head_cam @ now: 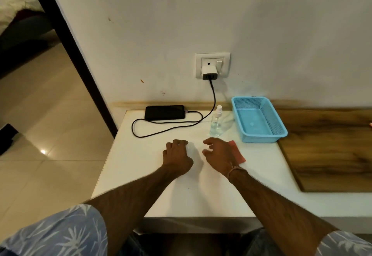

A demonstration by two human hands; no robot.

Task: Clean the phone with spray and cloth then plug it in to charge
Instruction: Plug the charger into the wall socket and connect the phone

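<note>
A black phone [164, 112] lies flat at the back of the white table [141, 175], near the wall. A black cable [171, 129] runs from its right end in a loop up to a white charger [209, 72] in the wall socket [212, 58]. A clear spray bottle [216, 122] stands upright right of the phone. A red cloth [238, 152] lies on the table, partly under my right hand [219, 153]. That hand hovers with loosely curled fingers and holds nothing. My left hand [177, 155] rests mid-table, fingers loosely bent, empty.
A blue plastic basket [281, 133] with nothing in it sits at the table's back right, beside the spray bottle. A wooden board [332, 151] borders the table on the right. To the left, the table edge drops to a tiled floor.
</note>
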